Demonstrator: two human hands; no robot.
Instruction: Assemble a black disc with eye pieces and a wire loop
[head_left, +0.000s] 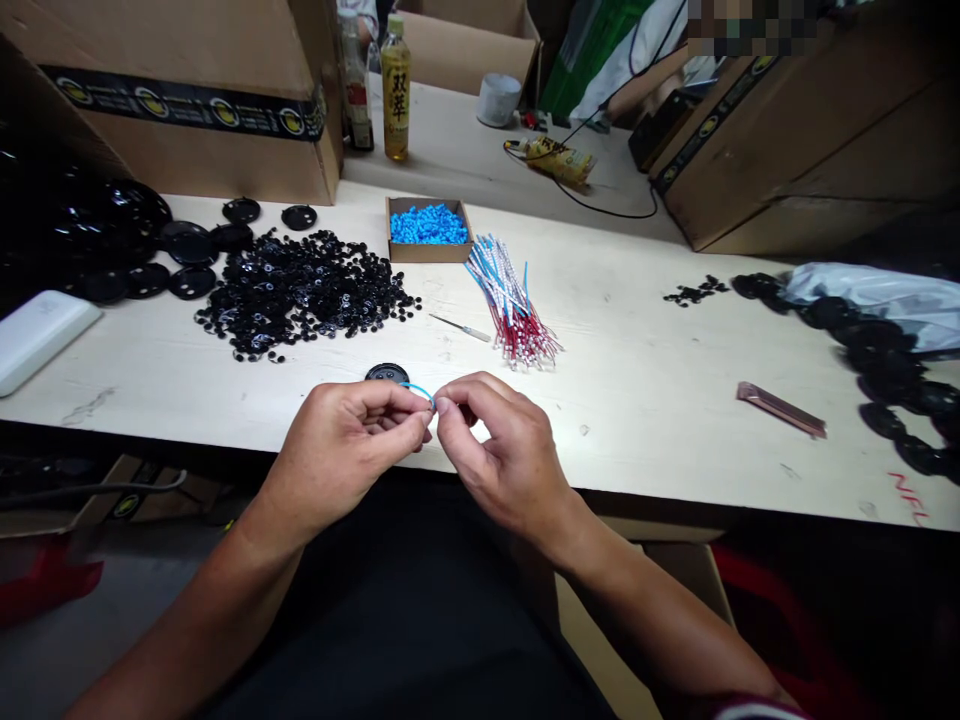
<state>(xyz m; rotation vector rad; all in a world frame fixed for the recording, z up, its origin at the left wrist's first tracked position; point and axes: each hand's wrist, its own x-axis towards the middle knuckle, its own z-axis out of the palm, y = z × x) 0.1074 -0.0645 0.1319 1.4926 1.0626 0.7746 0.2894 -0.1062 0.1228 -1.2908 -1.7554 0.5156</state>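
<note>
My left hand [352, 445] and my right hand [499, 440] meet fingertip to fingertip over the table's front edge, both pinched. A thin blue wire [418, 388] arcs between them, its end held at the fingertips of both. Just behind my left fingers lies a round black disc [386, 372], partly hidden by them. Beyond my right hand is a bundle of blue, white and red wires [514, 300]. A thin pointed tool [461, 327] rests left of the bundle. Small blue pieces [427, 225] fill an open cardboard box [431, 254].
Small black parts [300, 290] are heaped at the left, beside larger black discs [191, 245] and a white case [45, 335]. More discs [885, 365] lie at the right near a brown strip [781, 410]. Bottles [396, 90] and cartons [187, 100] stand behind; a person's arm [649, 90] shows.
</note>
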